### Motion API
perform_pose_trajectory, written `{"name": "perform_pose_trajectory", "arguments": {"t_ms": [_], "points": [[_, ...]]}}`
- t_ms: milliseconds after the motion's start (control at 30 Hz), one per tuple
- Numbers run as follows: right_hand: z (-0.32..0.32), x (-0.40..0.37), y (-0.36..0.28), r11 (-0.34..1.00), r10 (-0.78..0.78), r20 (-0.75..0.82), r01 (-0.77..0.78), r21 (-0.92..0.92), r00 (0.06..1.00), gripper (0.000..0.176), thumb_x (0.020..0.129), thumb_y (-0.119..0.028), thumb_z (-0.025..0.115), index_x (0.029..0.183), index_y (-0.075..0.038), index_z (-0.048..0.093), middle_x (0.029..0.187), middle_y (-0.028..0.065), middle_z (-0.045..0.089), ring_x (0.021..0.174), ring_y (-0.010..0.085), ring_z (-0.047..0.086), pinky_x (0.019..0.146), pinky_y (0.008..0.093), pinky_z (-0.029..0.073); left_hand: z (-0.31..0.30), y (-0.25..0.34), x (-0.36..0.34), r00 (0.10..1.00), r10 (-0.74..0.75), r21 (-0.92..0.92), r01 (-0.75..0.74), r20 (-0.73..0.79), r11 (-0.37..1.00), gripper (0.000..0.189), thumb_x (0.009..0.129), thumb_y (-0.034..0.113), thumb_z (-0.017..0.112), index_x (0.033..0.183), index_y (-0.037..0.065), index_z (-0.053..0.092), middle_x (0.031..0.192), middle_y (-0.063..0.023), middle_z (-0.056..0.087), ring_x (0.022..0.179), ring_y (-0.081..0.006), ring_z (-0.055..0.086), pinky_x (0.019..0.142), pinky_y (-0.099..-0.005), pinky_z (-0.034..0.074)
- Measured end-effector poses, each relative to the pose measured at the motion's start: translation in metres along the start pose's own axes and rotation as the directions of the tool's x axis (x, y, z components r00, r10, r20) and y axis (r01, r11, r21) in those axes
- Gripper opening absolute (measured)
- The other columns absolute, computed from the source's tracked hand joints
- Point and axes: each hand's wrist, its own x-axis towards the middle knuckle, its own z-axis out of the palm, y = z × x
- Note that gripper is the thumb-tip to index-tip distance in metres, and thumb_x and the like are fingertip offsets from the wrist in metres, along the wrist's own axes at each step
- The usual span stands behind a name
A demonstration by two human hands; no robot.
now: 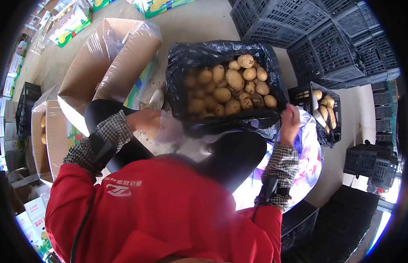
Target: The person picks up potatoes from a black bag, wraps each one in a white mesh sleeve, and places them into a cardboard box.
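Observation:
In front of me a crate lined with a black plastic bag (221, 46) holds many potatoes (234, 80). My left hand (145, 122) is left of the crate's near corner, its fingers blurred and closed around a thin, see-through piece of plastic film (170, 130). My right hand (291, 122) is raised by the crate's near right corner, next to the liner's edge. Its fingers are curled closed, and what they hold, if anything, I cannot make out. A white patterned sack (307, 153) lies beneath my right forearm.
On my left stands an open cardboard box (77, 83) lined with clear plastic; another box (55, 131) with potatoes is behind it. A smaller black crate (337, 115) with potatoes sits at right. Black crates (326, 50) are stacked at back right. Printed cartons (72, 28) stand back left.

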Motion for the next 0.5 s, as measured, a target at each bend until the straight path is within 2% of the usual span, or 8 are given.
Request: {"name": "perform_pose_trajectory", "arguments": {"t_ms": [67,100,167,267,333,400,433,500], "points": [[-0.048,-0.014,0.064,0.832,0.087,-0.001,-0.074,-0.550,0.996,0.024,0.083,-0.023,0.050,0.096,-0.005,0.058,0.091,0.0151,0.059,0.079,0.0299,0.058,0.071,0.0364,0.044,0.013,0.001,-0.003,0.982,-0.142,0.149,0.123,0.123,0.981,0.053,0.067,0.026,0.065,0.114,0.005,0.050,0.101,-0.0145,0.059,0.096,-0.0250,0.056,0.084,-0.0325,0.044],[-0.080,-0.012,0.161,0.666,-0.029,0.188,0.159,-0.729,0.982,0.024,0.081,-0.024,0.051,0.098,-0.008,0.058,0.095,0.0153,0.059,0.088,0.0334,0.056,0.076,0.0395,0.043,0.029,-0.010,0.025,0.966,-0.192,0.267,0.142,0.172,0.953,0.053,0.067,0.027,0.065,0.114,0.005,0.051,0.101,-0.0147,0.059,0.095,-0.0257,0.056,0.083,-0.0327,0.044],[-0.083,-0.037,0.152,0.608,0.239,0.183,-0.001,-0.794,0.954,0.030,0.078,-0.026,0.055,0.104,-0.011,0.054,0.103,0.0140,0.056,0.092,0.0332,0.055,0.077,0.0403,0.044,0.044,-0.014,0.051,0.930,-0.304,0.545,0.148,0.208,0.825,0.054,0.067,0.029,0.065,0.113,0.005,0.051,0.101,-0.0151,0.059,0.093,-0.0273,0.057,0.083,-0.0330,0.045],[-0.078,-0.057,0.168,0.410,0.515,0.205,-0.029,-0.912,0.832,0.037,0.075,-0.025,0.056,0.109,-0.012,0.049,0.107,0.0134,0.054,0.095,0.0327,0.054,0.076,0.0422,0.045,0.058,-0.051,0.081,0.950,-0.223,0.622,0.040,0.220,0.782,0.046,0.072,0.029,0.061,0.111,0.006,0.053,0.099,-0.0149,0.059,0.092,-0.0266,0.057,0.082,-0.0331,0.045],[-0.063,-0.050,0.148,0.274,0.701,0.170,-0.042,-0.961,0.693,0.039,0.075,-0.023,0.055,0.112,-0.013,0.047,0.108,0.0126,0.054,0.098,0.0316,0.053,0.075,0.0437,0.045,0.040,-0.010,0.081,0.897,-0.210,0.526,-0.029,0.390,0.850,0.039,0.075,0.028,0.059,0.108,0.007,0.056,0.095,-0.0135,0.061,0.089,-0.0237,0.059,0.080,-0.0320,0.046],[-0.058,-0.045,0.145,0.266,0.703,0.113,-0.111,-0.958,0.702,0.038,0.072,-0.019,0.058,0.108,-0.010,0.049,0.103,0.0154,0.056,0.095,0.0326,0.054,0.077,0.0431,0.044,0.016,0.047,0.083,0.871,-0.194,0.457,-0.039,0.451,0.888,0.028,0.081,0.028,0.055,0.101,0.009,0.060,0.086,-0.0087,0.064,0.082,-0.0182,0.061,0.075,-0.0294,0.048],[-0.058,-0.045,0.147,0.259,0.706,0.086,-0.144,-0.955,0.703,0.037,0.070,-0.017,0.059,0.105,-0.008,0.050,0.101,0.0168,0.056,0.094,0.0331,0.054,0.078,0.0428,0.044,0.005,0.055,0.094,0.867,-0.217,0.248,0.112,0.449,0.962,0.025,0.081,0.029,0.055,0.096,0.010,0.061,0.081,-0.0037,0.065,0.076,-0.0153,0.062,0.070,-0.0276,0.049],[-0.057,-0.048,0.159,0.289,0.596,0.110,-0.086,-0.953,0.795,0.034,0.072,-0.016,0.056,0.105,-0.009,0.050,0.104,0.0148,0.054,0.091,0.0313,0.055,0.075,0.0433,0.045,-0.013,0.071,0.124,0.981,0.101,0.474,-0.170,0.168,0.864,0.022,0.078,0.028,0.055,0.091,0.011,0.060,0.077,-0.0074,0.063,0.073,-0.0210,0.062,0.063,-0.0293,0.049]]}}
